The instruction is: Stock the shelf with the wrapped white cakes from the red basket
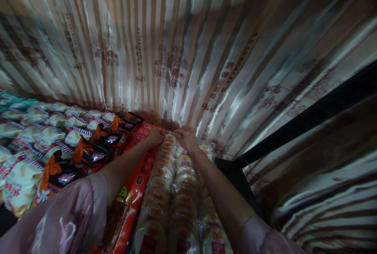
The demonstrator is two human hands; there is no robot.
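Note:
Rows of round, pale flat cakes or biscuits (pixel 159 193) lie overlapping in clear wrapping, with small yellow and red labels. At the far end of the leftmost row, my left hand (pixel 155 137) is closed, its fingertips at the wrapping's edge beside a red packet (pixel 144 167). My right hand (pixel 186 138) reaches over the middle row (pixel 185 179). Its fingers are bent and pinch near the far right corner of the leftmost row. The exact grip of both hands is dim and partly hidden.
Orange-and-black snack bags (pixel 91 154) and white snack bags (pixel 26 175) stand in rows on the left. Green packets (pixel 13 99) are at the far left. A striped, printed curtain (pixel 176 42) hangs behind. A dark bar (pixel 309 116) slants down at the right.

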